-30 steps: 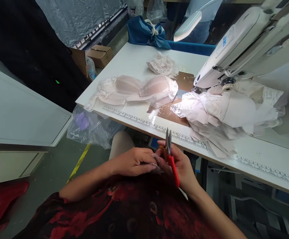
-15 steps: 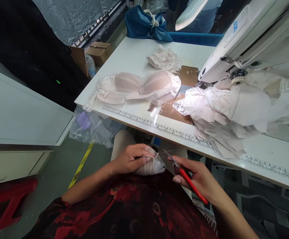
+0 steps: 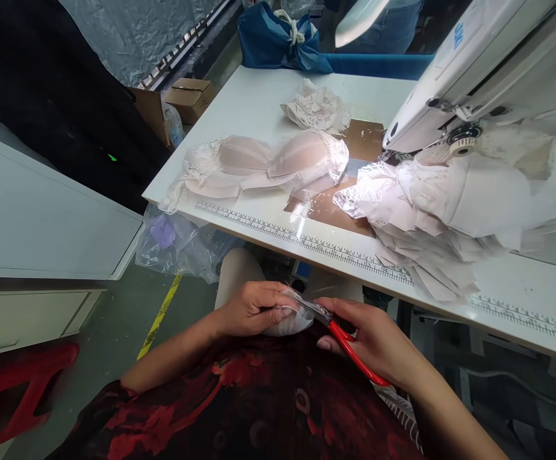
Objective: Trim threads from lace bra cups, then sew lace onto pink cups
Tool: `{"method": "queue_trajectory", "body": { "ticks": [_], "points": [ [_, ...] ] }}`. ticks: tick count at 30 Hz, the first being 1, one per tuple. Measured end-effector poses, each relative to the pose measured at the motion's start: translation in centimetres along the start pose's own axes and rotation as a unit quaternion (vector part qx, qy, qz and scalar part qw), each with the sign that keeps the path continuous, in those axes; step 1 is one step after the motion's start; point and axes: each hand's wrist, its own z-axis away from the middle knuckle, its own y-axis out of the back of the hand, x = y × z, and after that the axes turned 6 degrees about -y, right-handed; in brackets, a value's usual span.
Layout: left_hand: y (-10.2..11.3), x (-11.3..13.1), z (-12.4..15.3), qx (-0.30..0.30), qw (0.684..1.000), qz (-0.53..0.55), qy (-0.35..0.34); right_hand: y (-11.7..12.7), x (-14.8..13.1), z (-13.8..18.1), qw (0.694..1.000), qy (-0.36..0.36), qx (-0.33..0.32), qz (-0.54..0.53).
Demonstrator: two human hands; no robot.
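In my lap, my left hand (image 3: 254,308) is closed around a small pale pink padded fabric piece (image 3: 285,322). My right hand (image 3: 374,342) grips red-handled thread snips (image 3: 349,351), and their metal blades reach left onto the top edge of the fabric piece beside my left fingers. On the white table (image 3: 259,108) above lies a finished pale pink lace bra (image 3: 263,166). A heap of pink and white lace pieces (image 3: 450,211) sits under the white sewing machine (image 3: 489,70).
A crumpled lace bundle (image 3: 317,108) lies further back on the table, and a printed ruler strip (image 3: 307,239) runs along its front edge. A blue bag (image 3: 278,38), cardboard box (image 3: 192,96) and clear plastic bag (image 3: 177,243) surround the table. A red stool (image 3: 14,390) stands at left.
My right hand turned the snips from pointing up to pointing left, then brought the blades onto the fabric piece. My left hand kept hold of the piece in my lap.
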Motion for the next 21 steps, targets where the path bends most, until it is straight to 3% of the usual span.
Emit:
{"method": "queue_trajectory", "body": {
  "ticks": [11,21],
  "points": [
    [-0.2,-0.3,-0.1,-0.006,0.999,0.035,0.007,0.0,-1.1,-0.8,0.999,0.035,-0.022,-0.027],
    [-0.4,-0.6,0.1,-0.004,1.000,0.024,0.010,-1.2,1.1,-0.8,0.997,0.070,0.019,0.027]
  ]
}}
